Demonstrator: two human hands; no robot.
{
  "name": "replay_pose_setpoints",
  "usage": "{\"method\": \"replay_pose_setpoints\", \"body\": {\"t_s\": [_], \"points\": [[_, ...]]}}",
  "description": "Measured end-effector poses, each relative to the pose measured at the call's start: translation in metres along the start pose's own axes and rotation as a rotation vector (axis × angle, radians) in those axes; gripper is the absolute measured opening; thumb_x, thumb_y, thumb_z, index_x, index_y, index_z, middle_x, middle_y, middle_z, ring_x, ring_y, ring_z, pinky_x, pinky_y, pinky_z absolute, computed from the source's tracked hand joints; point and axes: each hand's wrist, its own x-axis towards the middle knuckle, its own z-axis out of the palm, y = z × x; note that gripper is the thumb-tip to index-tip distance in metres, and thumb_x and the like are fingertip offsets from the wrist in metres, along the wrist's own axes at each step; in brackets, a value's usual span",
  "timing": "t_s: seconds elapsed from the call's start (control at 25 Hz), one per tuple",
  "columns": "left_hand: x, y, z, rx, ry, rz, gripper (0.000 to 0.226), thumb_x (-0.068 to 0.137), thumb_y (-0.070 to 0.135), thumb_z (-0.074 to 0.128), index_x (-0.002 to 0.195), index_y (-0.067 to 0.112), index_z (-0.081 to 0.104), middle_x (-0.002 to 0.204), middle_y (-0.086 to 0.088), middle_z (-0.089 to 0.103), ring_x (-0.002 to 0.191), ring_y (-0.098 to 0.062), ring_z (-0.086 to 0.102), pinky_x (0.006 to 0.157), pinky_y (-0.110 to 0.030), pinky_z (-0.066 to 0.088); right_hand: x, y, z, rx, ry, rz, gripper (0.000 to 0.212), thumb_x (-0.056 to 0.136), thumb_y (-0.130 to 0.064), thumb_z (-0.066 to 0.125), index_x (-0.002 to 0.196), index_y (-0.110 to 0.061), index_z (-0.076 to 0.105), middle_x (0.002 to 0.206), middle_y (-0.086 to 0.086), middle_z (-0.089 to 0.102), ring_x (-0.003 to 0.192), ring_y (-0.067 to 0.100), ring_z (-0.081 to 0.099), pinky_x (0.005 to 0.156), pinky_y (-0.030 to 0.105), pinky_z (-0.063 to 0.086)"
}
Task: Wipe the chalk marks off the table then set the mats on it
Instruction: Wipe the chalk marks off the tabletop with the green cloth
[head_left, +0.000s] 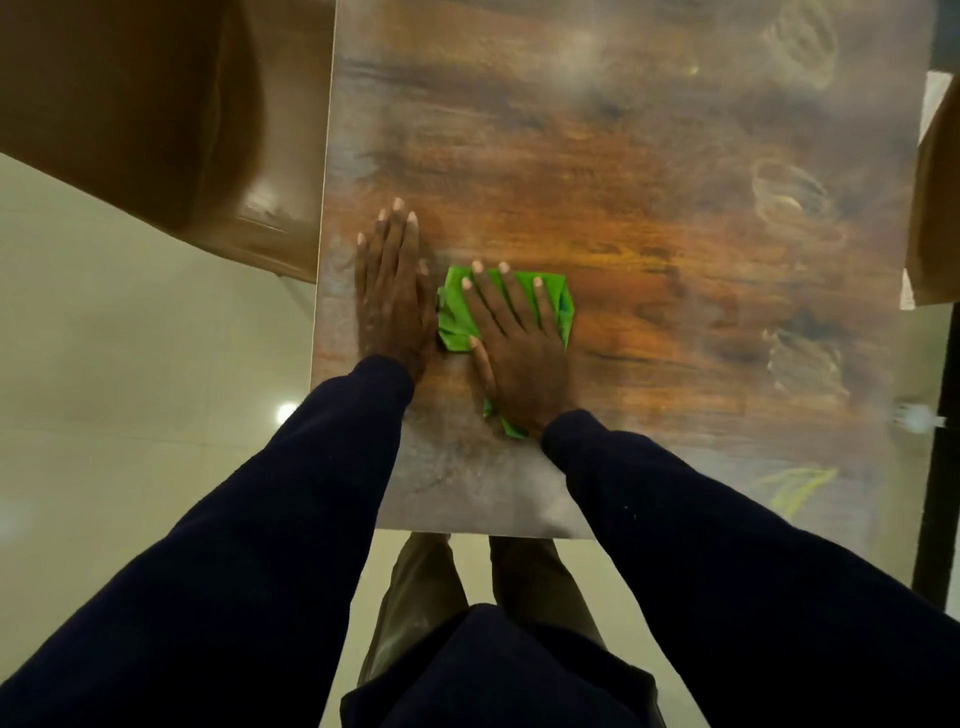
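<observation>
A wood-grain table (623, 218) lies below me. My right hand (511, 343) presses flat, fingers spread, on a folded green cloth (558, 301) near the table's left part. My left hand (392, 291) rests flat on the bare tabletop just left of the cloth, fingers straight. White chalk scribbles (789, 187) run down the right side of the table, with a further patch (805, 364) nearer me, and a yellow chalk mark (795, 488) sits by the near right corner. A hazy chalk smear covers much of the surface. No mats are in view.
A brown chair (156, 119) stands close against the table's left edge. Another brown chair (935, 208) shows at the right edge. A dark post (935, 467) runs along the right. My legs stand at the table's near edge over a pale tiled floor (130, 389).
</observation>
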Motion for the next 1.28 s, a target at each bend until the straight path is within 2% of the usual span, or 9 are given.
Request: {"method": "replay_pose_setpoints", "body": {"t_s": [0.08, 0.24, 0.32, 0.44, 0.52, 0.72, 0.88, 1.04, 1.28], "points": [[-0.023, -0.006, -0.013, -0.038, -0.166, -0.097, 0.049, 0.114, 0.012, 0.036, 0.162, -0.002, 0.036, 0.172, -0.015, 0.028, 0.16, -0.036, 0.028, 0.131, -0.051, 0.021, -0.055, -0.003, 0.001, -0.031, -0.079, -0.14, 0.065, 0.111, -0.034, 0.043, 0.17, -0.013, 0.026, 0.178, 0.009, 0.018, 0.165, 0.033, 0.014, 0.132, 0.06, 0.014], [-0.112, -0.039, -0.035, 0.01, -0.057, 0.127, 0.053, 0.113, 0.013, 0.035, 0.165, -0.001, 0.03, 0.174, -0.018, 0.024, 0.164, -0.032, 0.018, 0.133, -0.054, 0.017, -0.108, 0.038, -0.01, -0.066, -0.158, -0.353, 0.06, 0.114, -0.034, 0.034, 0.17, -0.013, 0.026, 0.178, 0.009, 0.019, 0.165, 0.032, 0.016, 0.132, 0.06, 0.016], [-0.15, -0.049, -0.039, 0.07, -0.097, 0.121, 0.055, 0.113, 0.018, 0.03, 0.165, 0.0, 0.029, 0.175, -0.017, 0.023, 0.165, -0.03, 0.016, 0.133, -0.054, 0.016, -0.095, 0.048, -0.011, -0.058, -0.109, -0.182, 0.061, 0.112, -0.031, 0.036, 0.17, -0.014, 0.026, 0.178, 0.008, 0.02, 0.165, 0.032, 0.016, 0.131, 0.06, 0.015], [-0.164, -0.051, -0.035, 0.099, -0.088, 0.126, 0.057, 0.112, 0.018, 0.031, 0.166, 0.001, 0.028, 0.175, -0.016, 0.023, 0.164, -0.031, 0.018, 0.134, -0.053, 0.015, -0.049, 0.015, -0.004, -0.057, 0.041, 0.239, 0.061, 0.111, -0.028, 0.039, 0.169, -0.014, 0.027, 0.178, 0.007, 0.021, 0.165, 0.032, 0.017, 0.132, 0.06, 0.014], [-0.16, -0.05, -0.036, 0.125, -0.079, 0.142, 0.057, 0.111, 0.017, 0.033, 0.166, 0.001, 0.029, 0.175, -0.016, 0.024, 0.164, -0.03, 0.02, 0.132, -0.055, 0.019, -0.028, -0.018, 0.006, -0.077, 0.082, 0.349, 0.064, 0.109, -0.032, 0.037, 0.169, -0.014, 0.027, 0.178, 0.009, 0.021, 0.164, 0.034, 0.018, 0.132, 0.06, 0.014], [-0.165, -0.052, -0.035, 0.136, -0.07, 0.134, 0.055, 0.114, 0.021, 0.025, 0.165, 0.002, 0.031, 0.174, -0.017, 0.027, 0.163, -0.03, 0.022, 0.133, -0.052, 0.016, -0.062, -0.099, 0.032, -0.051, 0.048, 0.155, 0.069, 0.107, -0.035, 0.043, 0.17, -0.013, 0.025, 0.178, 0.01, 0.019, 0.165, 0.035, 0.015, 0.131, 0.061, 0.014], [-0.163, -0.054, -0.034, 0.143, -0.05, 0.142, 0.056, 0.114, 0.022, 0.022, 0.165, 0.001, 0.032, 0.174, -0.017, 0.027, 0.162, -0.031, 0.024, 0.132, -0.054, 0.019, -0.131, -0.065, 0.028, -0.063, -0.067, -0.101, 0.064, 0.112, -0.035, 0.035, 0.17, -0.014, 0.02, 0.178, 0.01, 0.017, 0.165, 0.032, 0.012, 0.132, 0.06, 0.015], [-0.163, -0.059, -0.031, 0.168, -0.075, 0.133, 0.059, 0.113, 0.024, 0.017, 0.167, 0.003, 0.025, 0.177, -0.014, 0.02, 0.165, -0.029, 0.016, 0.134, -0.052, 0.013, -0.125, 0.008, 0.003, -0.065, -0.042, 0.115, 0.062, 0.111, -0.032, 0.03, 0.17, -0.015, 0.022, 0.178, 0.009, 0.02, 0.165, 0.03, 0.015, 0.13, 0.062, 0.015], [-0.164, -0.058, -0.029, 0.207, -0.092, 0.134, 0.059, 0.113, 0.026, 0.015, 0.169, 0.005, 0.019, 0.177, -0.013, 0.016, 0.165, -0.03, 0.013, 0.134, -0.053, 0.01, -0.082, -0.01, 0.006, -0.143, 0.05, 0.295, 0.065, 0.106, -0.025, 0.036, 0.17, -0.017, 0.025, 0.178, 0.009, 0.02, 0.165, 0.033, 0.016, 0.132, 0.061, 0.012]]}}
